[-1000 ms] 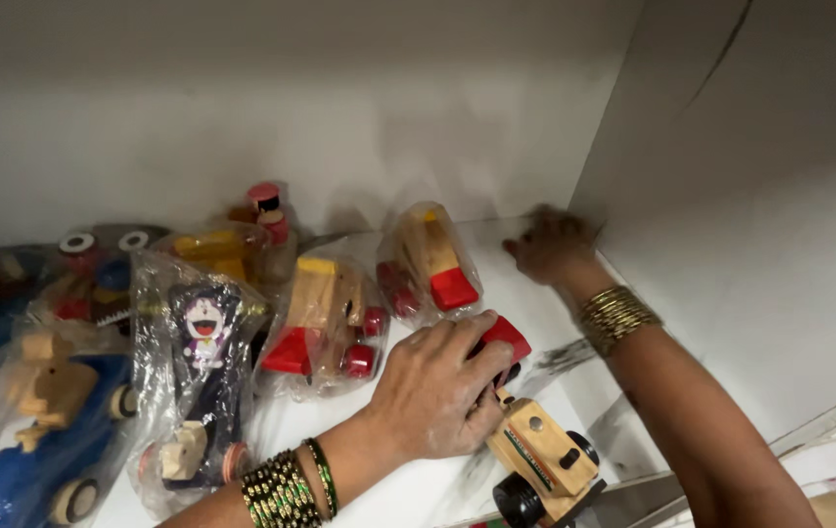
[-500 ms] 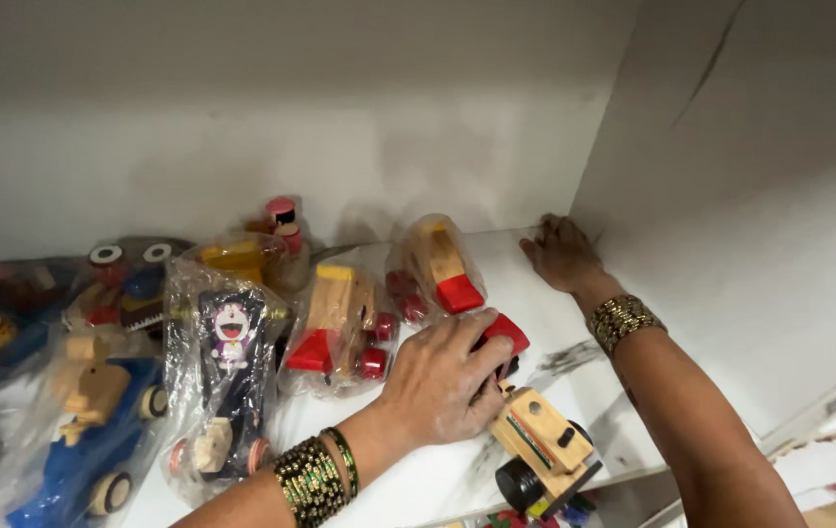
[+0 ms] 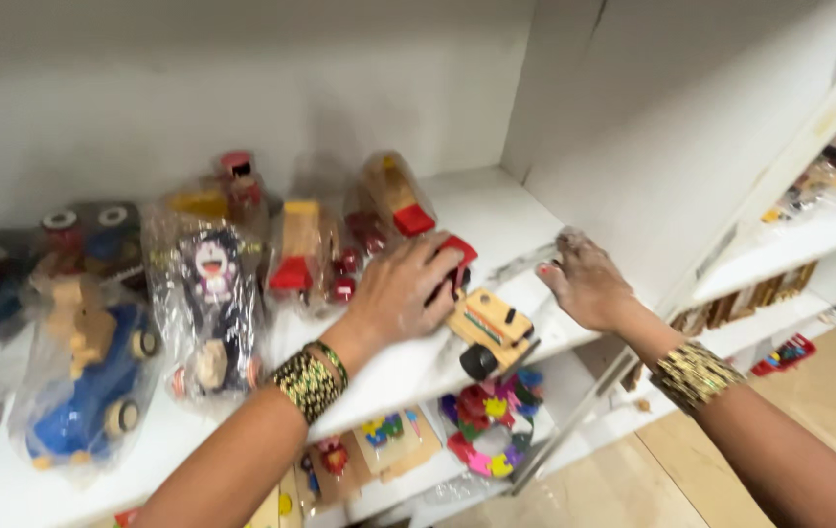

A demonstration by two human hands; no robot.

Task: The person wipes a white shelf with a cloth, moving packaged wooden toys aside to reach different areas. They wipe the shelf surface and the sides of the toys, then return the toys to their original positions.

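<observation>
My left hand lies palm down on a wooden toy truck, fingers curled over its red rear part. The truck's yellow-tan cab with a black wheel projects past my fingers and overhangs the front edge of the white shelf. A clear plastic wrap appears to cover the truck; its extent cannot be told.

My right hand is open and flat, fingers spread, resting on the shelf surface just right of the truck, close to the white side wall. It holds nothing. Both wrists carry stacked gold and green bangles.

Packages on the shelf, right to left:
- A clear bag with a tan wooden vehicle showing a red end, tilted, behind my left hand.
- A clear bag with a wooden vehicle with red wheels, yellow top and red base, just left of my left hand.
- A tall clear bag holding a blue and white cartoon cat figure on a dark body, standing near the front.
- Behind it, a bag with yellow and red parts, blurred.
- A clear bag with a blue wooden car bearing tan pieces, lying near the front edge at left.
- A dark toy with two white round eyes near the back wall.

On the lower shelf below the truck lies a ring of coloured puzzle pieces, with flat wooden puzzle boards to its left
</observation>
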